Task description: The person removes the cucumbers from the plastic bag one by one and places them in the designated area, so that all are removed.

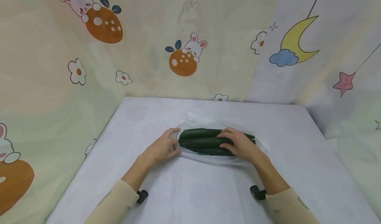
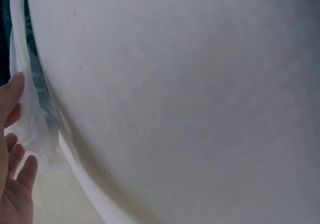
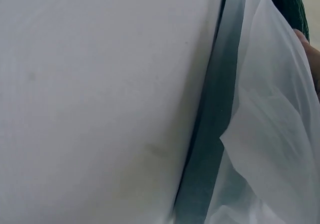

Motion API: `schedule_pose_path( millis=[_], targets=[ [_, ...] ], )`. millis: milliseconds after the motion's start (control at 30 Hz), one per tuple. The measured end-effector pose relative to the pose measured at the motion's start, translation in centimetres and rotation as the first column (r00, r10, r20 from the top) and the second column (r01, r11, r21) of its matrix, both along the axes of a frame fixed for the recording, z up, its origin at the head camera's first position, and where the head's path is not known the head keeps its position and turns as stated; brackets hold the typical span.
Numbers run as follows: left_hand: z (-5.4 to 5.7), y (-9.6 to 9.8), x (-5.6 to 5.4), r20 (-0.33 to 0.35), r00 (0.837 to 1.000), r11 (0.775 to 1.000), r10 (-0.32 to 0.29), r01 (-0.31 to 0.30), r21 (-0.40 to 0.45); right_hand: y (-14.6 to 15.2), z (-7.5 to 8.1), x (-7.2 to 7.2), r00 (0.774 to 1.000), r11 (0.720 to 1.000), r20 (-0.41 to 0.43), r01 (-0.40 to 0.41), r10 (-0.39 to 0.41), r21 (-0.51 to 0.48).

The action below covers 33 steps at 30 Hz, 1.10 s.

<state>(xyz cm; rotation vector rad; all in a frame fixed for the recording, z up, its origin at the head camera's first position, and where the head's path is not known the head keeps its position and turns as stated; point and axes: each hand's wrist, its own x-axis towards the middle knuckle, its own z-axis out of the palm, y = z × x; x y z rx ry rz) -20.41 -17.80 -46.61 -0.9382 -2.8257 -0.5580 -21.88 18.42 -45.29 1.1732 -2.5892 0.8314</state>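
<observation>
Three dark green cucumbers (image 1: 196, 142) lie side by side on a translucent plastic bag (image 1: 202, 158) in the middle of the table. At their left end my left hand (image 1: 162, 148) holds the bag's edge, index finger and thumb spread to either side. In the left wrist view its fingers show against the whitish film. My right hand (image 1: 242, 146) grips the cucumbers from above near their right end, fingertips and thumb on either side of the middle one. In the right wrist view, loose film hides most of that hand.
A white cloth covers the table (image 1: 193, 191). Patterned fabric walls (image 1: 148, 52) rise behind it and along both sides. Small black wrist devices (image 1: 258, 193) sit at both sleeve cuffs. A bluish-green strip (image 3: 215, 108) runs beside the film in the right wrist view.
</observation>
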Motion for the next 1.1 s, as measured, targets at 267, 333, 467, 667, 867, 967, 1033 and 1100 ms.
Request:
schedule_pose_path(
  millis=[267, 333, 467, 667, 867, 967, 1033, 1100],
  targets=[
    [0.3, -0.1, -0.1, 0.005, 1.000, 1.000, 0.010, -0.010, -0.029, 0.3, 1.1, 0.1, 0.999, 0.991, 0.034, -0.012, 0.017, -0.132],
    [0.2, -0.1, -0.2, 0.007, 1.000, 0.999, 0.016, -0.016, -0.047, 0.2, 1.4, 0.1, 0.999, 0.985, 0.024, -0.030, 0.035, -0.172],
    [0.1, 0.2, -0.2, 0.034, 0.999, 0.999, 0.030, -0.028, -0.044, 0.1, 2.3, 0.1, 0.998, 0.971, 0.009, -0.060, 0.064, -0.233],
    [0.3, 0.4, 0.0, 0.051, 0.997, 0.997, 0.063, -0.061, -0.051, -0.3, 4.3, -0.2, 0.997, 0.963, -0.012, -0.082, 0.081, -0.256],
    [0.7, 0.5, -0.1, 0.005, 1.000, 0.999, 0.017, -0.017, -0.046, -0.5, 6.4, -0.5, 0.996, 0.965, -0.047, -0.088, 0.078, -0.248],
    [0.6, 0.6, -0.1, 0.025, 0.999, 0.998, 0.019, -0.018, -0.054, -0.5, 7.1, -0.5, 0.995, 0.961, -0.058, -0.092, 0.079, -0.259],
    [0.5, 0.6, -0.1, 0.037, 0.999, 0.999, 0.022, -0.020, -0.049, -0.5, 7.5, -0.5, 0.994, 0.959, -0.062, -0.099, 0.085, -0.264],
    [0.4, 0.7, 0.0, 0.044, 0.999, 0.999, 0.027, -0.025, -0.047, -0.5, 7.8, -0.5, 0.994, 0.958, -0.061, -0.105, 0.092, -0.268]
  ],
)
